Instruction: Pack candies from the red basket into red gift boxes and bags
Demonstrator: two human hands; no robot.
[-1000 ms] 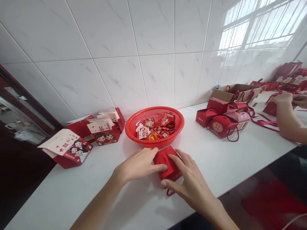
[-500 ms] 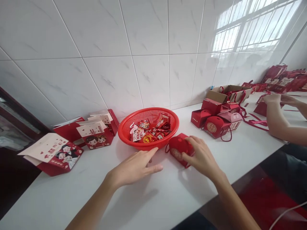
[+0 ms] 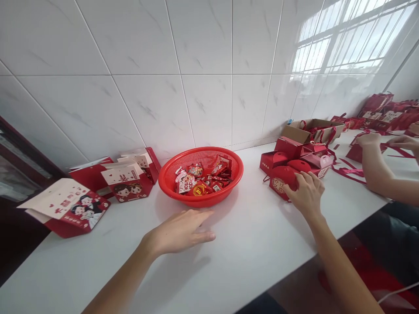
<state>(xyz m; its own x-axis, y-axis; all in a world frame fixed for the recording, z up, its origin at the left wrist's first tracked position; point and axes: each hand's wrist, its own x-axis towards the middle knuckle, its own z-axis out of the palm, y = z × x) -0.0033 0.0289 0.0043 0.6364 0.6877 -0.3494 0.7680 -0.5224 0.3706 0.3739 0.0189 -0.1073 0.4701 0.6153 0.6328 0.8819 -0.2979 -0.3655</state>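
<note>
Soft, bright daylight; a barred window's reflection [image 3: 347,41] glares on glossy wall tiles [image 3: 209,109], upper right. My left hand [image 3: 178,231] casts a faint shadow on the white table [image 3: 235,253]; the left edge is dark, blurred.

A glossy wall [image 3: 147,43] of white, grey-veined tiles rises behind the far edge of the white table [image 3: 242,253], carrying a bright window reflection [image 3: 343,41] toward the far right corner, while a dark reddish-brown frame [image 3: 29,150] stands beyond the left edge.
</note>
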